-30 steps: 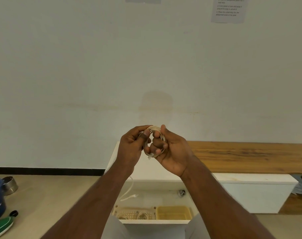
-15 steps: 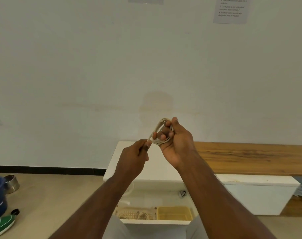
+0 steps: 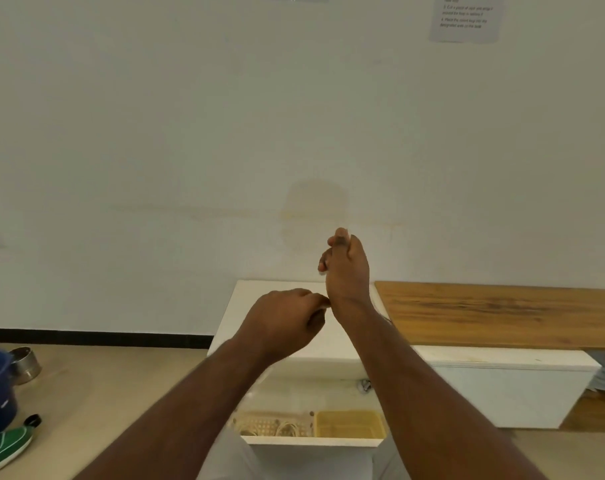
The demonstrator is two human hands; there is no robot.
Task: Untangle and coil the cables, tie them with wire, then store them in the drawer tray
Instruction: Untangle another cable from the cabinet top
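R hand [image 3: 348, 268] raised, L hand [image 3: 287, 320] below; both fingers curled, grasp unclear; open drawer [image 3: 311, 439] beneath.

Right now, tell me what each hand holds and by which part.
It cannot be told. The right hand is raised with its back to the camera, fingers curled shut. The left hand is pinched beside that wrist. No cable shows in either.

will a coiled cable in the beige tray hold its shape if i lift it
Probably floppy: the coiled cable is thin loops lying in the perforated tray. Likely light, being so thin. A tie is too small to see; untied, the loops might sag apart.
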